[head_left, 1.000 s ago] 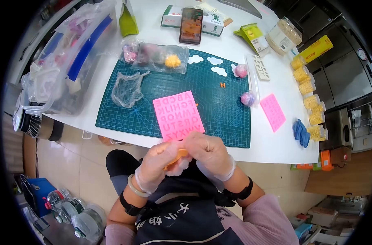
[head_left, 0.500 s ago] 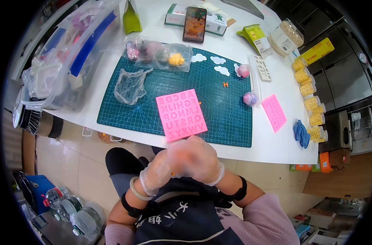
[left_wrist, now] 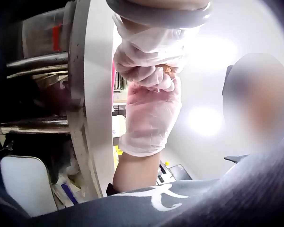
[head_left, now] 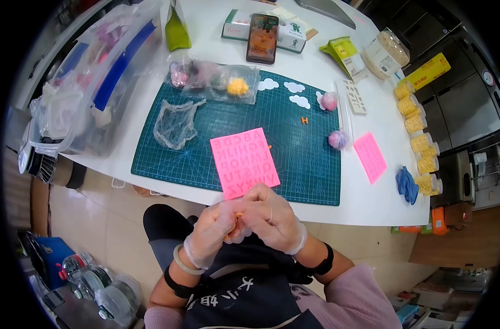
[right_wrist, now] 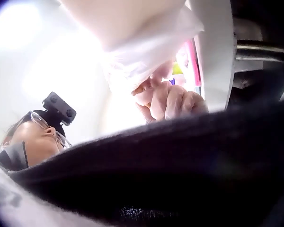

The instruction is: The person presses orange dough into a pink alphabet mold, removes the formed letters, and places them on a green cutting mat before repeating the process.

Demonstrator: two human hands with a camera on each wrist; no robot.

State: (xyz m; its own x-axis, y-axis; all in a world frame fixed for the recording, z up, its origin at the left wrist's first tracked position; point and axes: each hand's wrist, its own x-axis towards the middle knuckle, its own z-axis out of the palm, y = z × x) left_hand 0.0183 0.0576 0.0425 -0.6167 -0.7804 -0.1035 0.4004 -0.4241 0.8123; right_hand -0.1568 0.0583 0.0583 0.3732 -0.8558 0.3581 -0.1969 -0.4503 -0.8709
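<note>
Both hands wear clear thin gloves and meet in front of the table's near edge. A small piece of orange clay-like dough (head_left: 238,216) is pinched between them, mostly covered by fingers. My left hand (head_left: 212,223) holds it with curled fingers, and a bit of orange shows between the fingers in the left wrist view. My right hand (head_left: 273,218) pinches the same piece from the other side. Just beyond the hands lies a pink letter mould (head_left: 244,162), its near edge by the right fingers. An orange letter H (head_left: 304,120) lies on the green cutting mat (head_left: 206,162).
On the mat are crumpled clear film (head_left: 175,125), bagged coloured dough (head_left: 222,85), white cloud shapes (head_left: 294,87) and wrapped balls (head_left: 338,140). A second pink mould (head_left: 370,157) and a blue cloth (head_left: 407,185) lie right. A plastic bin (head_left: 115,82) stands left; a phone (head_left: 262,38) leans at the back.
The hands closed together over the orange dough, then parted slightly, so a smaller bit of it shows now than at first. The mould stays on the mat.
</note>
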